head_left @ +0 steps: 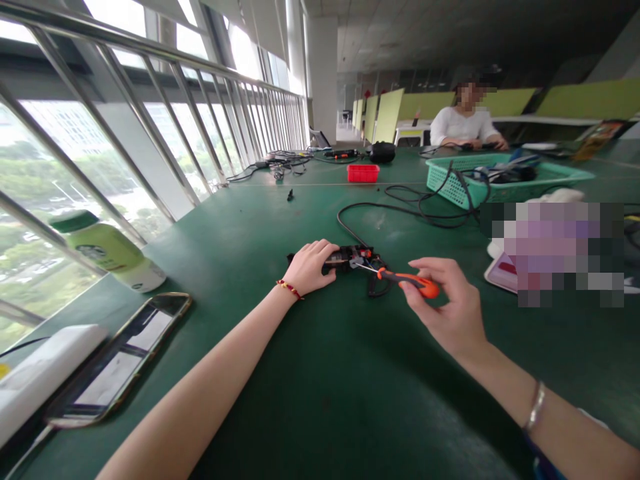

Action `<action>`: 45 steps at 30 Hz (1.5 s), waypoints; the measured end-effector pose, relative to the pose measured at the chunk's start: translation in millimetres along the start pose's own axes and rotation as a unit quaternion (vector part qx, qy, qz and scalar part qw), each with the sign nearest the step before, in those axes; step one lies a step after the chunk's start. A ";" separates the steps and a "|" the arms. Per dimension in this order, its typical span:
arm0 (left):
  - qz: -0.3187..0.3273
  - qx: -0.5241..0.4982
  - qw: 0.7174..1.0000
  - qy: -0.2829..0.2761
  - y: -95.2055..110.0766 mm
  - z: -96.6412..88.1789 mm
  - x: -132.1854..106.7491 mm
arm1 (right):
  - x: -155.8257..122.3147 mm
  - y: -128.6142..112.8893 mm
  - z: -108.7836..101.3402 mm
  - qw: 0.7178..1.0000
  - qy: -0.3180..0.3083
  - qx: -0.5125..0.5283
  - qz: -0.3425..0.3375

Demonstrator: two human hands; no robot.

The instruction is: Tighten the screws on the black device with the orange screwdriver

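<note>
A small black electronic device (350,257) with exposed parts lies on the green table (320,373), a black cable running from it. My left hand (310,267) presses down on its left end, fingers curled over it. My right hand (447,307) pinches an orange-handled screwdriver (407,280). Its thin metal tip points left into the device.
A phone (117,363) and a white box (40,373) lie at the near left, a green-capped bottle (107,250) beside the window railing. Farther off are a red tray (363,173), a green basket (500,179) with cables, and a seated person (467,123).
</note>
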State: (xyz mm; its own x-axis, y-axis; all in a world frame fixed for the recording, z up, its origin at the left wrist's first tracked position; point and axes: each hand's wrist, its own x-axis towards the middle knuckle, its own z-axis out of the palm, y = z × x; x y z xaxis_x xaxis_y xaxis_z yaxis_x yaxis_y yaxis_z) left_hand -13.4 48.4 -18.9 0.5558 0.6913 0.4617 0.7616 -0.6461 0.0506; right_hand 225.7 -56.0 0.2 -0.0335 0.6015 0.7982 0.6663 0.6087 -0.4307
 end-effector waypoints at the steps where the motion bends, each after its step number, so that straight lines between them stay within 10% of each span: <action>1: -0.002 0.000 1.000 -0.001 -0.3 0.2 0.0 | 0.4 -0.6 -0.8 1.000 -0.017 -0.004 0.008; 25: 0.002 0.002 1.000 -0.006 -1.8 2.3 -0.6 | 0.2 2.4 2.2 0.998 0.043 0.017 -0.037; 45: 0.007 0.000 1.000 -0.005 -2.5 0.5 0.7 | 0.6 -0.6 -0.5 0.999 -0.026 -0.014 0.022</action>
State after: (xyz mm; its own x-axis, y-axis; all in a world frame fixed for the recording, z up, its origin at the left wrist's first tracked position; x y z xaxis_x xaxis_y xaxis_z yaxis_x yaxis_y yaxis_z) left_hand -14.8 50.7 -19.2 0.5700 0.6854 0.4532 0.7533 -0.6561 0.0449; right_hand 225.6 -56.2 1.2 -0.0415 0.6533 0.7559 0.6889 0.5667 -0.4519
